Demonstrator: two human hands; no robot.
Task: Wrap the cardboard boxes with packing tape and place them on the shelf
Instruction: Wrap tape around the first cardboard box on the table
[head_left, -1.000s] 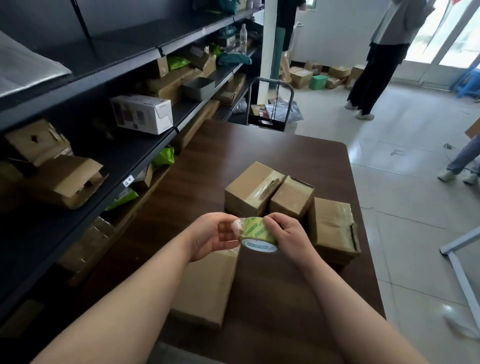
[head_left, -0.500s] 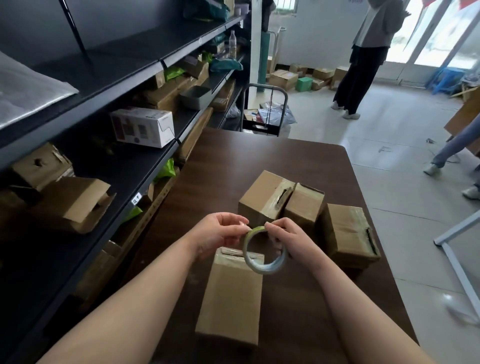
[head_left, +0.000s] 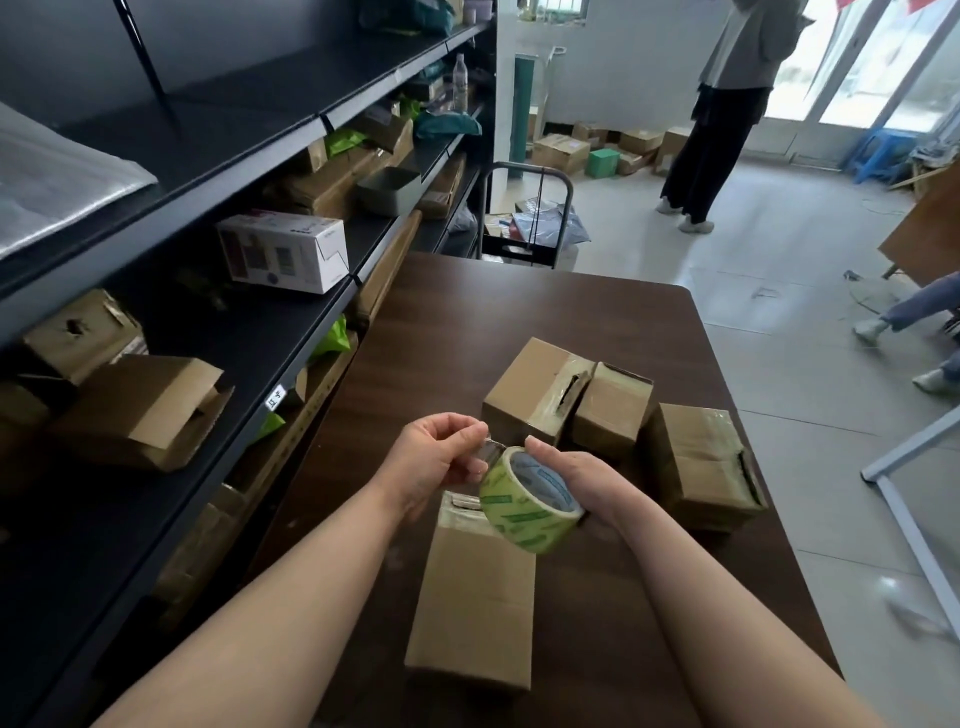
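Observation:
A roll of clear packing tape with green print (head_left: 524, 506) is held above the near cardboard box (head_left: 475, 603), which lies on the dark wooden table (head_left: 519, 322). My right hand (head_left: 582, 480) grips the roll from the right side. My left hand (head_left: 441, 457) pinches the loose end of the tape at the roll's upper left. Three more cardboard boxes stand behind: one at left (head_left: 530, 395), one in the middle (head_left: 610, 410), one at right (head_left: 696, 462). The black shelf (head_left: 249, 338) runs along the left.
The shelf holds a white carton (head_left: 283, 249), open cardboard boxes (head_left: 140, 410) and green bags. A black cart (head_left: 530, 218) stands past the table's far end. One person stands at the back (head_left: 722, 114); another's legs (head_left: 904, 317) show at right. A white frame (head_left: 904, 499) leans at right.
The roll has turned from edge-on to showing its printed side. My left hand has drawn the tape's end a short way off the roll. The camera has tilted slightly.

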